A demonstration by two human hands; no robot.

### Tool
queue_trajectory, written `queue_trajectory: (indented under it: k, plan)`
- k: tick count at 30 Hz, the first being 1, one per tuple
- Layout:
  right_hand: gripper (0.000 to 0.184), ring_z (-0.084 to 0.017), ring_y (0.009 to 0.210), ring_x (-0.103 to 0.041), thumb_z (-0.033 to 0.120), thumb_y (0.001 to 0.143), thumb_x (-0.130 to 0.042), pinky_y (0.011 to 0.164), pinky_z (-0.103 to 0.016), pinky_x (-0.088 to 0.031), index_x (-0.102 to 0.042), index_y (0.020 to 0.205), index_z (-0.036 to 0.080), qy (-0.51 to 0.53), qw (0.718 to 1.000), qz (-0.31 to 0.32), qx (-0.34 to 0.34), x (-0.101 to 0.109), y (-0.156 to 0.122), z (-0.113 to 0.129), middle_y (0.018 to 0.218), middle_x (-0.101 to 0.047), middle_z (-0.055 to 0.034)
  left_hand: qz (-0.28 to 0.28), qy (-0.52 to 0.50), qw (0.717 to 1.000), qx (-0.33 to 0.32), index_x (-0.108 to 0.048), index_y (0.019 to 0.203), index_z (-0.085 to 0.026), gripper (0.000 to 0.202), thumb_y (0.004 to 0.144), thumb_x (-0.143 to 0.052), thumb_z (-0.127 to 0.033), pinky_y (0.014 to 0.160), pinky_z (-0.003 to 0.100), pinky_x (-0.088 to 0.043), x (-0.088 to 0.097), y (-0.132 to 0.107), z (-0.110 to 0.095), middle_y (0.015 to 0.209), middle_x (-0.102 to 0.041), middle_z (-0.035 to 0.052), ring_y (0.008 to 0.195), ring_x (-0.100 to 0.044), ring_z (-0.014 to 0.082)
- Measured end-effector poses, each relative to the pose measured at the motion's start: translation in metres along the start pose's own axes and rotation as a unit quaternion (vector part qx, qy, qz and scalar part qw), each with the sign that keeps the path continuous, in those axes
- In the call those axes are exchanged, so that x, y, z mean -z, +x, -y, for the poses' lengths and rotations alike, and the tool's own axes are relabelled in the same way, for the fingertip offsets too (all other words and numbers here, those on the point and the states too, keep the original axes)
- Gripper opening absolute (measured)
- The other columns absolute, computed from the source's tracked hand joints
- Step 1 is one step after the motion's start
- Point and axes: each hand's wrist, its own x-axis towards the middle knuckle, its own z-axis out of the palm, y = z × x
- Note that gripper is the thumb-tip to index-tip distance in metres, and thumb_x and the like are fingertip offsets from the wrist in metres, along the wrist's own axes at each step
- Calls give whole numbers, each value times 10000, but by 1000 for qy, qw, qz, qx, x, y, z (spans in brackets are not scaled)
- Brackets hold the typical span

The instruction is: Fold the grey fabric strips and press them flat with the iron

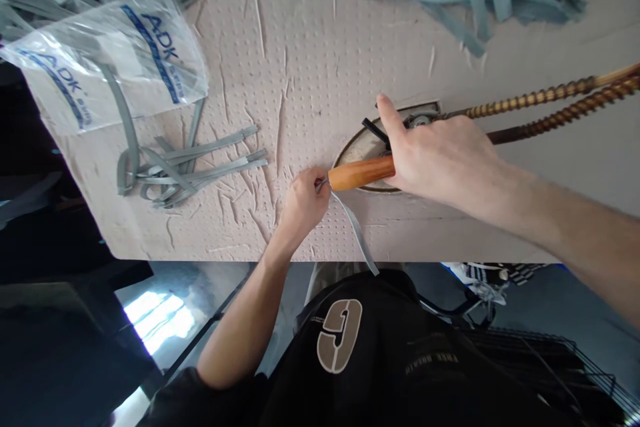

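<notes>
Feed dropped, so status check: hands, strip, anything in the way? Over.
Left grip pinches grey strip at iron end. Right grip shut on wooden handle. Loose strips, plastic bag off left.

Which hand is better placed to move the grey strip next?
Probably the left. The left hand pinches the strip close beside the iron, with its length trailing off the table edge. The right hand is occupied gripping the iron's wooden handle.

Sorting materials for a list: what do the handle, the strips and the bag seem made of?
Handle: varnished wood, orange-brown and glossy. Strips: probably fabric tape, matte grey and limp. Bag: thin clear plastic film, crinkled, shiny, blue print.
</notes>
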Motion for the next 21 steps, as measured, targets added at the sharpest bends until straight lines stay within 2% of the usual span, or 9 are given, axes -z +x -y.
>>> queue_trajectory:
  k: [6, 10, 14, 21]
  plan:
    - [1070, -328, 749, -680, 627, 899, -482, 744, -416, -458, -61, 1630, -30, -25, 1000, 16, -1, 8, 0, 2, 844, -749, -184, -24, -6, 999, 47, -617, 980, -220, 187, 868, -528, -99, 699, 312, -455, -5, -7, -2, 830, -717, 21, 757, -661, 176]
    - [1052, -304, 732, -678, 625, 896, -496, 761, -417, -460, -116, 1619, -37, -33, 999, 11, 5, 12, 0, 3, 847, -749, -182, -20, -28, 999, 41, -542, 1112, -210, 268, 885, -483, -80, 747, 337, -484, -7, -10, 1, 837, -733, 25, 815, -694, 200]
    - [1032, -313, 744, -686, 610, 901, -512, 763, -418, -459, -129, 1615, -30, -45, 999, 19, 10, 12, 2, 10, 862, -748, -186, -31, -20, 999, 17, -495, 1129, -208, 279, 891, -444, -71, 752, 345, -498, -9, -14, 6, 874, -735, 42, 823, -700, 207]
    - [919, -332, 781, -691, 538, 945, -483, 727, -400, -455, -173, 1603, -24, -45, 998, 11, 37, 11, 4, 28, 829, -738, -188, -59, 16, 998, 24, -494, 1112, -219, 276, 878, -457, -77, 675, 334, -479, -11, -17, 10, 850, -707, 43, 733, -675, 206]
